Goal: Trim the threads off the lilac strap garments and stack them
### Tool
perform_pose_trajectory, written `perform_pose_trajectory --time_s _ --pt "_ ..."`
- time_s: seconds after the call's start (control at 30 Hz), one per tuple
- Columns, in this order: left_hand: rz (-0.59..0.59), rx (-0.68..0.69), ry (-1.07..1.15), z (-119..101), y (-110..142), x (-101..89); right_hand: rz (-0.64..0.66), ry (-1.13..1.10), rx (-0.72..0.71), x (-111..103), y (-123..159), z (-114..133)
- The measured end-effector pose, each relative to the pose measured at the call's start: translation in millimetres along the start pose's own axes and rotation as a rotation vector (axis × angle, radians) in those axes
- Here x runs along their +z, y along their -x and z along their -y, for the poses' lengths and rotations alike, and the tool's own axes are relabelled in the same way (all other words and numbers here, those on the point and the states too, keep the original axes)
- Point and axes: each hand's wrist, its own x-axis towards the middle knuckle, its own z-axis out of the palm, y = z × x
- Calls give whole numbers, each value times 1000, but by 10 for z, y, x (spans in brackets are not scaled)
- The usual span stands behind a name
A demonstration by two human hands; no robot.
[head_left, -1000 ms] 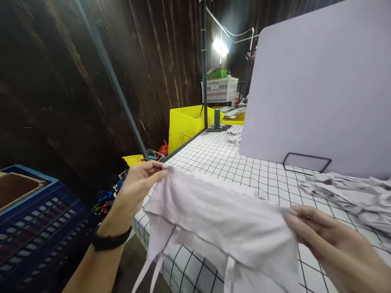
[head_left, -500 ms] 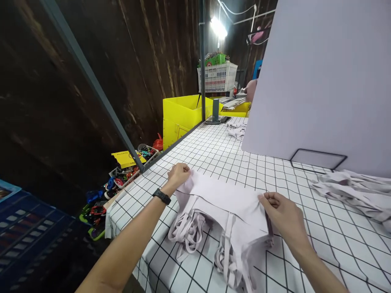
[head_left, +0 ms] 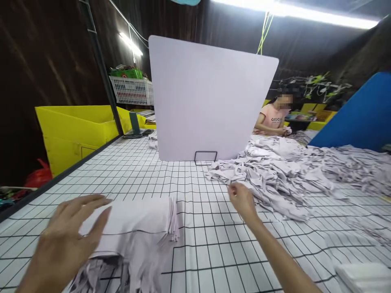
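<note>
My left hand (head_left: 69,236) is open over a neat stack of pale lilac strappy garments (head_left: 137,213), its fingers spread above the left end of the stack. The layered edges show at the right end, and loose straps hang toward me. Farther right, my right hand (head_left: 242,201) has its fingers curled together at the near edge of a loose heap of similar pale garments (head_left: 275,175). Whether anything is between those fingertips is hidden.
A pale upright board (head_left: 210,101) stands on a black wire stand (head_left: 205,156) behind the grid-patterned cloth (head_left: 198,228). Yellow bins (head_left: 67,130) are at the left. A co-worker (head_left: 273,118) sits beyond the heap, near a blue panel (head_left: 360,114). Folded white cloth (head_left: 366,274) lies front right.
The view has swung right. Both hands have let go of the stack's upper corners; my left hand has spread its fingers, and my right hand has moved away to the loose heap.
</note>
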Motion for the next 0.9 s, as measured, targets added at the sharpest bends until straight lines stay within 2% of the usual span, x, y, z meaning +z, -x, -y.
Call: perform_pose_trajectory --time_s 0.07,0.13,0.17,0.23,0.3,0.4,0.5,0.6,0.67,0.73,0.8,0.9 --pt "-59 27 -10 -328 44 187 -64 57 60 -108 -325 -240" --pt "-51 95 20 -731 -6 414 -78 83 96 -140 -565 -362" --pt "-9 145 44 -929 -64 535 -70 85 105 -145 -640 -393" --pt "171 217 79 -1271 -232 785 -44 70 111 -170 -705 -432" --pt "333 229 87 -1519 -449 1044 -24 30 106 -242 -690 -477" --pt "550 151 100 -1756 -814 1470 -6 -82 98 -444 -588 -576" --pt "600 109 148 -1958 -1114 1905 47 -264 86 -712 -446 -654" --pt "624 122 253 -2199 -1238 2231 142 -466 75 -999 -304 -647" --pt "616 149 334 -2351 -1213 2340 202 -572 71 -1192 -222 -598" --pt "616 175 397 -2460 -1122 2352 264 -721 112 -1378 -144 -530" --pt "606 194 483 -2513 -991 2272 309 -901 188 -1545 -60 -457" --pt "568 146 742 -2510 -777 2007 291 -1094 245 -1742 90 -357"
